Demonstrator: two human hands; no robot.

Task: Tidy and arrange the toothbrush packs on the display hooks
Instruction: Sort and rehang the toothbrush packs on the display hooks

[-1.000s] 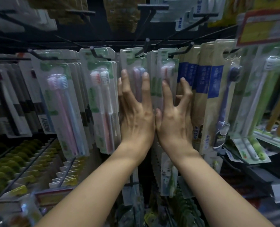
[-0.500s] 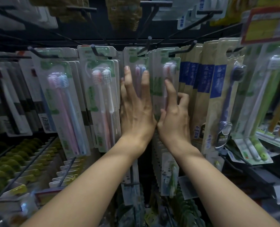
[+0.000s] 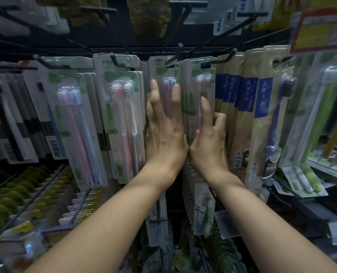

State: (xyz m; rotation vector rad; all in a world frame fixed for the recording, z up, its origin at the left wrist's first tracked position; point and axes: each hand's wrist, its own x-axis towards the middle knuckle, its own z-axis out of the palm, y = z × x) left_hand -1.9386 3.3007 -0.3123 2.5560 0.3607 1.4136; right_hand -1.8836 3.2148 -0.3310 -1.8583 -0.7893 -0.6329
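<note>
Left hand (image 3: 163,133) flat, fingers straight, steadying the centre toothbrush packs (image 3: 163,75); right hand (image 3: 209,142) pinches the neighbouring stack (image 3: 200,79), likely squaring it.

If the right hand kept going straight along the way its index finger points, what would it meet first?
The right hand points its index finger up the front of a green toothbrush pack. Sliding on, it would probably first reach the brush heads under the blister, then the display hook that carries the pack. Depth is unclear.

Pack (image 3: 164,75) fronts behind hands (image 3: 164,134)
</note>
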